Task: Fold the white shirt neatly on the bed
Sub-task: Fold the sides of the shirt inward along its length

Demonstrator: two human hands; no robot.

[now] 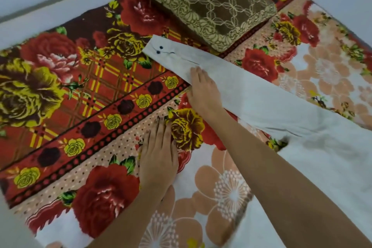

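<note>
The white shirt [332, 157] lies spread on the bed [60, 86]
Limp, light; lift at cuff [161, 50]. Right hand [203, 90] presses the sleeve [261, 94], fingers straight; left hand [159, 153] flat on bed.

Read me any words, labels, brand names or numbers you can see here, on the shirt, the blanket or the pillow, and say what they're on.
There is no readable text in this view.
white shirt: no label or brand shows; the cuff has only two dark buttons.
blanket: roses, checks and dots, no lettering.
pillow: lattice and flower pattern, no lettering.
</note>
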